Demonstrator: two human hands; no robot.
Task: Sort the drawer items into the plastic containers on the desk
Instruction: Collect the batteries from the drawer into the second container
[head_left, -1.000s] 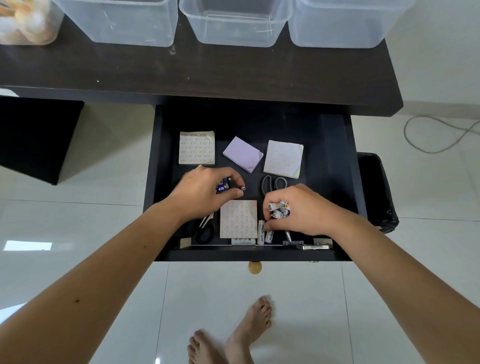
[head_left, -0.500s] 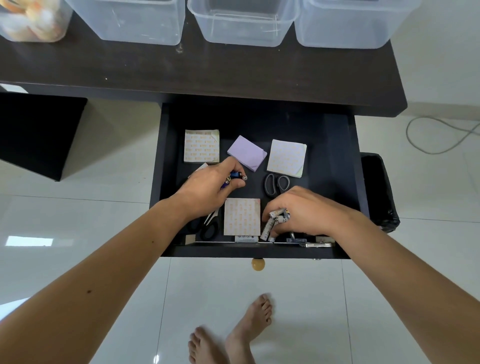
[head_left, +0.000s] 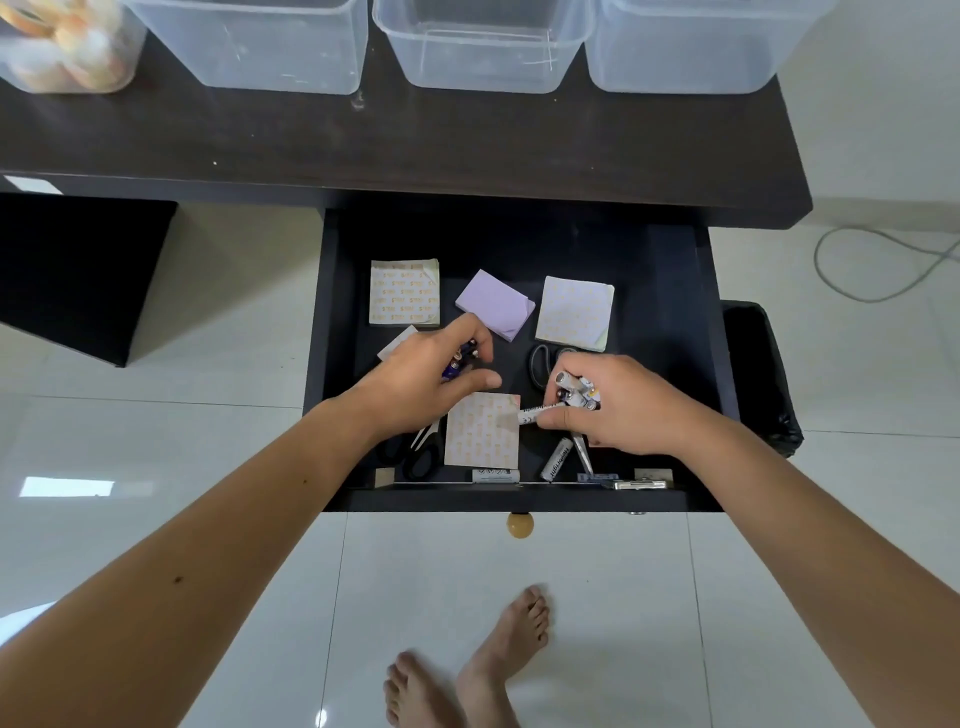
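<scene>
Now, desk: three clear plastic containers are lined along the dark wooden desk.
Drawer: the open black drawer is seen below, square paper pads scattered inside.
Left hand: the left hand is curled loosely around small blue batteries.
Right hand: the right hand is closed on a bunch of white batteries.
Loose: one white cylindrical battery is left lying near the drawer's front.

Black drawer, lilac notepad, orange-printed white pads, clear containers, white batteries.
</scene>
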